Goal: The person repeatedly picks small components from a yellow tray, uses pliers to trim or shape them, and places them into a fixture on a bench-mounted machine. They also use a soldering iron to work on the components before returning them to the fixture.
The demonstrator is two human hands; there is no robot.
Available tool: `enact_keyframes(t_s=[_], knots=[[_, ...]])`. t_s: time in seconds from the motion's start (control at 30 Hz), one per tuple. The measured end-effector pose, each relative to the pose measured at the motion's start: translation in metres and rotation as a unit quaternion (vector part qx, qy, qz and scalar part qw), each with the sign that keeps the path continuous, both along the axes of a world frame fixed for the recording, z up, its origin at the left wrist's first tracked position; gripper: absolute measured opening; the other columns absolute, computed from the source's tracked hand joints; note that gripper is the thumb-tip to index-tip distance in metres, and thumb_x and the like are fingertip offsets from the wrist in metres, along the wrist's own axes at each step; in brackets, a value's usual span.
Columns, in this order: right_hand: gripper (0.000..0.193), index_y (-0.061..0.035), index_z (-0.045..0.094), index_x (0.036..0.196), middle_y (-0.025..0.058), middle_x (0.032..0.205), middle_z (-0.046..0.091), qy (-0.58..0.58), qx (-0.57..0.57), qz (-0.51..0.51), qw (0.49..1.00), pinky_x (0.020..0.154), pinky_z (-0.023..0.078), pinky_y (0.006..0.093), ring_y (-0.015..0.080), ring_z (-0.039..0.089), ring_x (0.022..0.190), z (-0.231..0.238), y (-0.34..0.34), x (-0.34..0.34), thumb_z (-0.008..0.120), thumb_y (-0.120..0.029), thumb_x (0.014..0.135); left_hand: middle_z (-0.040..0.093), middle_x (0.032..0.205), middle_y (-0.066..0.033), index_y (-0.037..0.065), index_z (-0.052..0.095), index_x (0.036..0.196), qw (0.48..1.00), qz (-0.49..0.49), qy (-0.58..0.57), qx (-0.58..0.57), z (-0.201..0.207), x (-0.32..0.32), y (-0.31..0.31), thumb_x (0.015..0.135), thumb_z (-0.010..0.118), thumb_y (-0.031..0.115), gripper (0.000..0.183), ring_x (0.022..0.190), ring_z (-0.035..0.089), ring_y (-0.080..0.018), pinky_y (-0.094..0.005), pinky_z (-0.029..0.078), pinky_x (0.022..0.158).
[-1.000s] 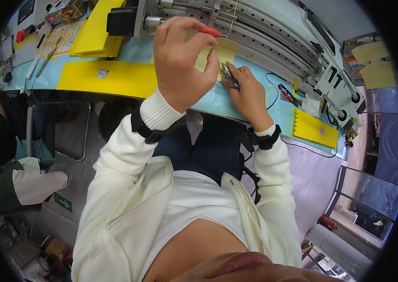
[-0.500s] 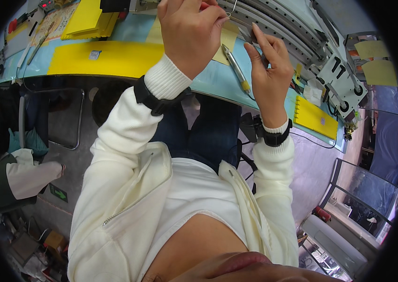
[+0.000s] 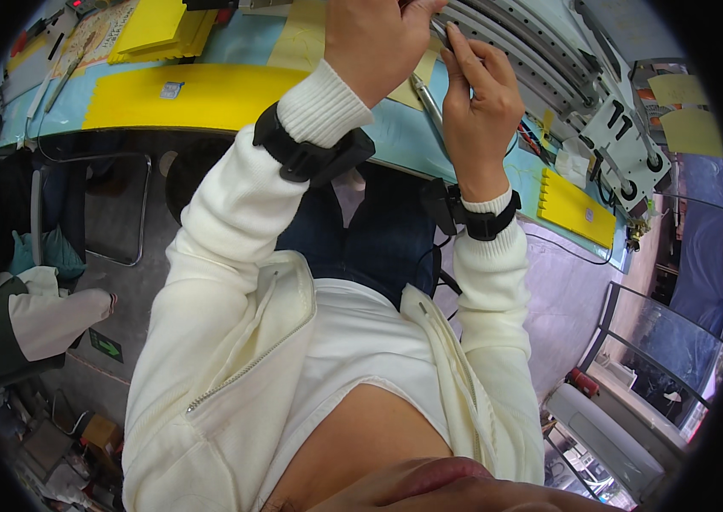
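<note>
Linear-rail machine (image 3: pixel 540 64) sits along the far side of the bench, running from the upper middle of the view down to its pale, slotted end plate (image 3: pixel 621 128); both hands are up against its near side, as seen from above. Beneath it spreads the blue-topped workbench (image 3: pixel 393 141), with a long yellow panel (image 3: pixel 216 96) near its front edge, a stack of yellow sheets (image 3: pixel 161 36) farther back and a short toothed yellow panel (image 3: pixel 576 211) off to the right.

Left hand (image 3: pixel 377 47) reaches past the upper edge, so I cannot tell what its fingers grip; the thumb points toward the other hand. Right hand (image 3: pixel 485 111) has thumb and forefinger drawn close together, with a slim grey metal piece (image 3: pixel 440 32) showing at their tips; whether it is pinched there is hidden.

Under that hand lies a silver pen-shaped tool (image 3: pixel 426 98), partly covered.

For fine work like this, I would brace the right wrist on the bench edge, let the left hand do the steadying and the right make only small fingertip motions. Sliding the pen-shaped tool aside first would likely spare a knock, and light pressure should keep anything thin from bending.
</note>
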State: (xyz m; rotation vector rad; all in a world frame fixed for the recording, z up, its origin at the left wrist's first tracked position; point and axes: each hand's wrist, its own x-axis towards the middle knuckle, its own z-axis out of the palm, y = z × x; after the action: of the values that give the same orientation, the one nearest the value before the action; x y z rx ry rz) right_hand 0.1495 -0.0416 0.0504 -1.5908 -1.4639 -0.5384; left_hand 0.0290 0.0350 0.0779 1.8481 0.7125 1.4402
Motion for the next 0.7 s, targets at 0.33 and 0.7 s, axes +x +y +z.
enact_keyframes(t_s=[0.33, 0.7], knots=[[0.036, -0.0118, 0.076, 0.113, 0.0061, 0.096, 0.068, -0.016, 0.001, -0.017, 1.000, 0.074, 0.052, 0.0338, 0.0251, 0.065, 0.087, -0.0031, 0.0052, 0.0000, 0.070, 0.002, 0.081, 0.063, 0.078, -0.0177, 0.000, 0.065, 0.087, 1.000, -0.004, 0.002, -0.008, 0.0029, -0.0012, 0.0007, 0.085, 0.068, 0.004, 0.006, 0.075, 0.064, -0.0351, -0.0406, 0.050, 0.067], [0.044, -0.0118, 0.076, 0.114, 0.0067, 0.098, 0.068, -0.047, 0.007, -0.027, 0.999, 0.074, 0.053, 0.0340, 0.0257, 0.065, 0.087, -0.0042, 0.0057, -0.0008, 0.068, 0.008, 0.076, 0.062, 0.078, -0.0174, 0.000, 0.065, 0.086, 1.000, -0.015, -0.009, -0.009, 0.0031, -0.0004, 0.0011, 0.084, 0.067, 0.003, 0.005, 0.075, 0.063, -0.0349, -0.0403, 0.049, 0.067]])
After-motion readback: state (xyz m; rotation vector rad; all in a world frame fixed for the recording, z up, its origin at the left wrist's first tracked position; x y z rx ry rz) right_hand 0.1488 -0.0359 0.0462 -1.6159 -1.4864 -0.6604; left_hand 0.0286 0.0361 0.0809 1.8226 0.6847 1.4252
